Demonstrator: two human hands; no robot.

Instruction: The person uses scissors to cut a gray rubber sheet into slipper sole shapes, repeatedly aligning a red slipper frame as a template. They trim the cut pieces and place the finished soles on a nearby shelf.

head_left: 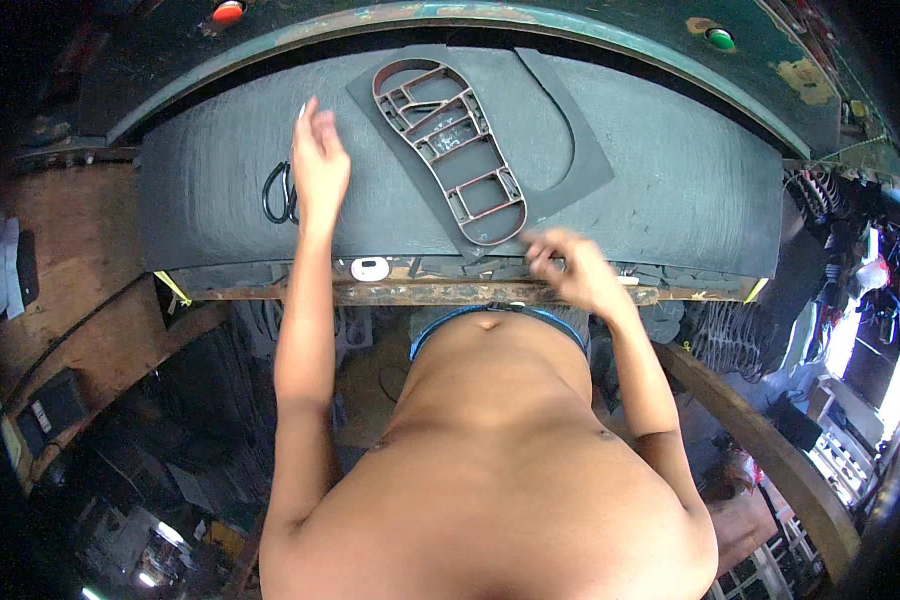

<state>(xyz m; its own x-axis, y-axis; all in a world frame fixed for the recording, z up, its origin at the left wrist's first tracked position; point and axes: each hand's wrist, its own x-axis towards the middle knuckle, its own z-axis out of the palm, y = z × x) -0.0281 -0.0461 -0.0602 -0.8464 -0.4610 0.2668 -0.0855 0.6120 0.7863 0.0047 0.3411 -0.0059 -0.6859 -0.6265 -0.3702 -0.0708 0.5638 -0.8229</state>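
A sole-shaped cutting die, a metal outline with crossbars, lies tilted on a dark grey sheet. A curved cut-out edge shows in the sheet to the right of the die. My left hand is over the board to the left of the die, apart from it, empty, with its fingers stretched away from me. Black looped handles, apparently of scissors, lie beside my left wrist. At the die's near rounded end is my right hand, its fingers bent and apart; whether a fingertip touches the die is unclear.
The wide grey cutting board is bounded at the far side by a green machine beam with a red button and a green button. A small white oval device sits at the near edge. Wooden surface at left.
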